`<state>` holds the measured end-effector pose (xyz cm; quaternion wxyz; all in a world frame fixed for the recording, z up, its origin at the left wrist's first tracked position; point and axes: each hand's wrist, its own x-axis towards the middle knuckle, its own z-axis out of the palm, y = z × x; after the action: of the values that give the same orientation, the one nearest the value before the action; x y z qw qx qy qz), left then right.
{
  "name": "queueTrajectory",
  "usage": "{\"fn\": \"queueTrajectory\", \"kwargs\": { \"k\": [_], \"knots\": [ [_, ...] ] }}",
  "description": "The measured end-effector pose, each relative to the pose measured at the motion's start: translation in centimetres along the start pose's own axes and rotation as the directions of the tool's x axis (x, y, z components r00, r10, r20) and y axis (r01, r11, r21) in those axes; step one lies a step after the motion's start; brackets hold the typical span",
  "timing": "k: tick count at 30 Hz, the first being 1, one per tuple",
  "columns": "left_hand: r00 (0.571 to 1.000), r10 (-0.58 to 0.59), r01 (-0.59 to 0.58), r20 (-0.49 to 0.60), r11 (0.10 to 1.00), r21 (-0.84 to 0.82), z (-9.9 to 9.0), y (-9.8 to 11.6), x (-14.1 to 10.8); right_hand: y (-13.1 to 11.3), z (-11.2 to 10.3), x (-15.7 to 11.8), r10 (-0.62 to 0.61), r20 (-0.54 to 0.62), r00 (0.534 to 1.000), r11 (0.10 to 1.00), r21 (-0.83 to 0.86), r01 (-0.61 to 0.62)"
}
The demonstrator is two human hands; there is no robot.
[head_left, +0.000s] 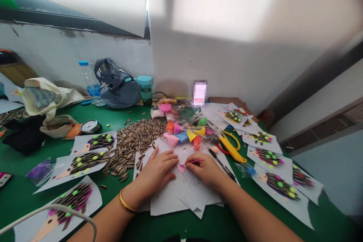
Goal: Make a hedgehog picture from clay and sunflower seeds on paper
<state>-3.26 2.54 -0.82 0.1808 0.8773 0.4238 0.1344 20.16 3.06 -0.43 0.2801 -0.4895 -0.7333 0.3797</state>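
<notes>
My left hand [159,168] lies flat on white paper [166,201], fingers stretched out, with nothing seen in it. Between the fingers of my right hand [208,172] is a thin pink stick-like tool [195,161], its tip pointing left. That tip is at a flat piece of pink clay [180,169] on the sheet, between the two hands. Just below the clay, a pencil or pen drawing with a rounded, patterned body [191,179] shows on the paper. Part of it is hidden by my right hand.
Sunflower seeds [136,140] are heaped left of the paper. Behind it sit bagged coloured clays [181,137]. Yellow-handled scissors [231,147] and a black pen [218,159] lie right. Seed hedgehog pictures [268,157] flank both sides. A cable [70,210] crosses the lower left.
</notes>
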Motion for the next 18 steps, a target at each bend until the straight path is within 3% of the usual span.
{"fn": "queueTrajectory", "kwargs": {
  "k": [6, 18],
  "knots": [
    [1.0, -0.001, 0.0, -0.028, 1.0, -0.015, 0.1, -0.1, -0.1, 0.8, 0.9, 0.2, -0.006, -0.077, 0.997, 0.999, 0.049, 0.01],
    [0.999, -0.015, 0.014, -0.034, 1.0, -0.02, 0.5, -0.3, -0.1, 0.2, 1.3, 0.1, -0.004, -0.056, 0.998, 0.999, 0.034, 0.006]
  ]
}}
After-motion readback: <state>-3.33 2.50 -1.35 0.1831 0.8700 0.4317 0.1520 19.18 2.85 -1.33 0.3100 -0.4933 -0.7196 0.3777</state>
